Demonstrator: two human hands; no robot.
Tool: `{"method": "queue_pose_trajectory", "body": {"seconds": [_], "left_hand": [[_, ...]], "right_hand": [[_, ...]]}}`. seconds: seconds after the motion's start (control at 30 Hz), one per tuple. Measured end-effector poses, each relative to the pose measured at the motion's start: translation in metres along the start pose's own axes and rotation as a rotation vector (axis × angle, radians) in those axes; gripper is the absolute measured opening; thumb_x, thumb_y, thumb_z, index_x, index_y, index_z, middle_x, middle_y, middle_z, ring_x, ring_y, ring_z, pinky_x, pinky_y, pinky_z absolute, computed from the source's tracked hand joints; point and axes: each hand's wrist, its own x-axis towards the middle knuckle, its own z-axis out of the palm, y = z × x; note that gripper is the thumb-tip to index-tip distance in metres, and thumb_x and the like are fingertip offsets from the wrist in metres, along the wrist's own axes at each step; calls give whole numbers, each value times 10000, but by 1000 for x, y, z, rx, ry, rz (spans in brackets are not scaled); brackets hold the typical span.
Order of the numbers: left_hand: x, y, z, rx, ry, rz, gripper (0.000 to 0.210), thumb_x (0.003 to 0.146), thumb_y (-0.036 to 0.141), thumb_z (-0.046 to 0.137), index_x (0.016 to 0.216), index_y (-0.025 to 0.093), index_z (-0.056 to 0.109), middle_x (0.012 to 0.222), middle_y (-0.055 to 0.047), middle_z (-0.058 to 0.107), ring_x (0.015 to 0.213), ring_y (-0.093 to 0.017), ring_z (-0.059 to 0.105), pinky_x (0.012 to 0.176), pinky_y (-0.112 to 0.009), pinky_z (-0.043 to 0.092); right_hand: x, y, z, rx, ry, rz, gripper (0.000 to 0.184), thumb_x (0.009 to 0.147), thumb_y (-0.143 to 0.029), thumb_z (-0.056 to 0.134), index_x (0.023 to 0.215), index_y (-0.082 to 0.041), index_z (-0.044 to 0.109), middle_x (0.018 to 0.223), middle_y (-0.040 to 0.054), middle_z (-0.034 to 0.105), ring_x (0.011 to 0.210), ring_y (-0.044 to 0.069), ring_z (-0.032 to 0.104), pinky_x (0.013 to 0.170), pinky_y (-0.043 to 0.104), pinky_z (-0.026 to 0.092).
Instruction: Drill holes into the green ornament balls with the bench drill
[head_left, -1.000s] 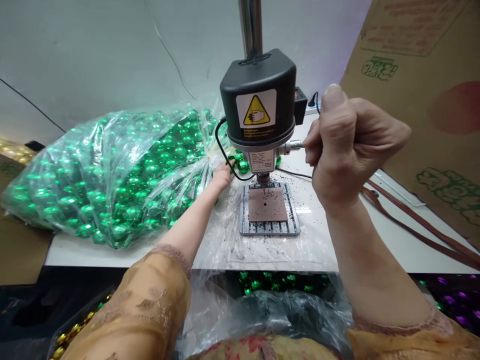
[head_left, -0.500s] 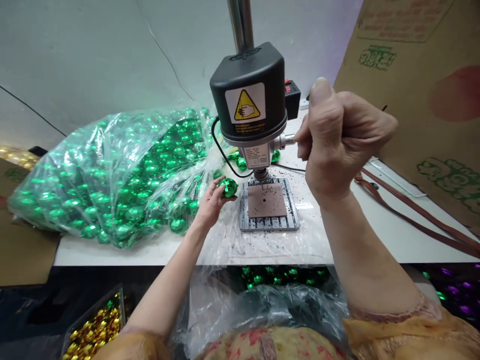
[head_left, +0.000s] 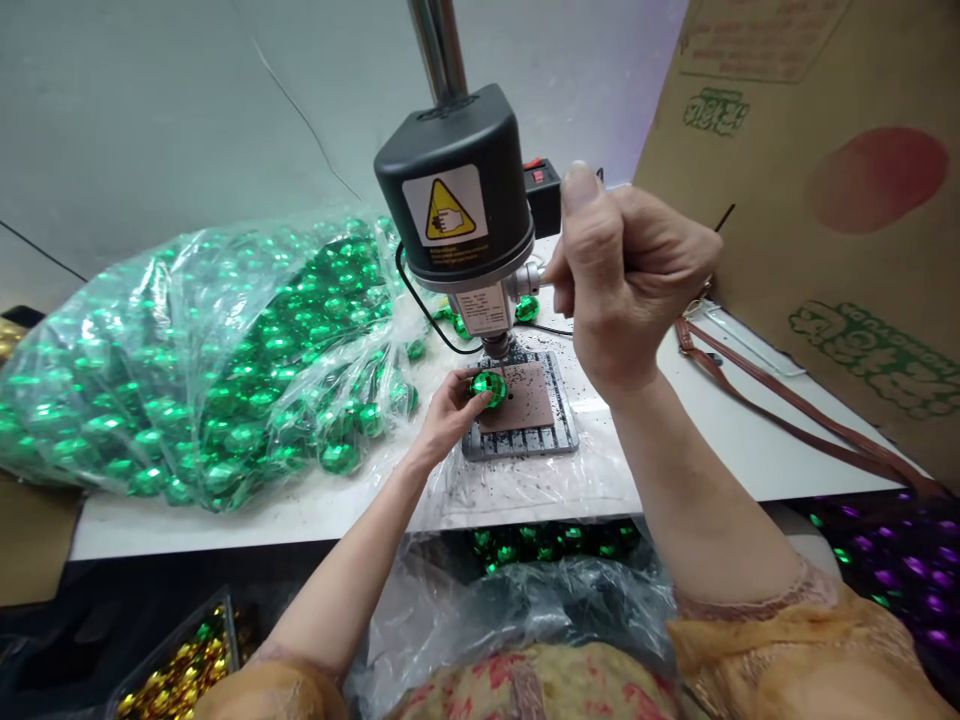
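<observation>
My left hand (head_left: 451, 410) pinches a shiny green faceted ball (head_left: 489, 389) over the left part of a brown square pad (head_left: 534, 408). The pad has a dark hole in it and lies on the slotted metal base (head_left: 559, 442) of a small drill press (head_left: 454, 190). Just above the ball is the drill's chuck (head_left: 496, 345); whether the bit touches the ball I cannot tell. My right hand (head_left: 626, 280) is closed around the feed handle at the right side of the drill press, and most of the handle is hidden by the fingers.
A clear plastic bag of green balls (head_left: 202, 370) fills the table's left side. Dark shavings litter the base. To the right stand a cardboard box (head_left: 810, 200) and a brown strap (head_left: 795, 420). Below the table edge are gold balls (head_left: 180, 665) and purple balls (head_left: 900, 565).
My left hand has carried the green ball rightward from beside the base to over the pad. My right hand stays on the handle. The whole view has shifted slightly.
</observation>
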Motion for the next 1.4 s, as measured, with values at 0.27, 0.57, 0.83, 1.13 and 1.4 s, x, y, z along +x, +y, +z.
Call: {"method": "queue_pose_trajectory", "body": {"seconds": [0.27, 0.57, 0.83, 1.13, 1.4], "left_hand": [[-1, 1, 13, 277, -6, 102, 493, 791, 400, 756, 1202, 171, 612, 1025, -67, 697, 824, -148, 632, 724, -267, 515], [-7, -2, 24, 336, 108, 167, 465, 833, 413, 704, 1222, 189, 584, 1013, -53, 694, 812, -142, 627, 716, -261, 514], [-6, -6, 22, 301, 105, 150, 428, 848, 451, 690, 1171, 192, 583, 970, -43, 682, 842, -158, 635, 749, -279, 518], [-9, -3, 33, 406, 144, 178, 427, 825, 407, 718, 1179, 193, 612, 1030, -67, 706, 901, -191, 654, 820, -333, 524], [-5, -7, 47, 552, 174, 249, 452, 820, 359, 728, 1232, 219, 605, 1175, -91, 681, 1109, -259, 602, 974, -428, 476]], "right_hand": [[0, -2, 1, -76, 13, 1, 435, 884, -151, 597, 469, -162, 464, 424, -91, 403, 368, -11, 352, 445, 195, 318], [8, -1, 5, -17, -5, 9, 436, 888, -125, 584, 466, -169, 483, 413, -87, 409, 363, 8, 345, 436, 217, 307], [27, 10, 13, 51, -18, 11, 465, 892, -97, 571, 446, -195, 483, 374, -73, 383, 335, 48, 299, 445, 285, 288], [38, 21, 18, -78, -63, 74, 501, 936, -169, 526, 448, -214, 422, 378, -68, 361, 331, 57, 289, 408, 286, 257], [38, 18, 15, 26, -61, 62, 469, 907, -131, 568, 452, -194, 471, 382, -68, 405, 321, 40, 320, 378, 268, 260]]}}
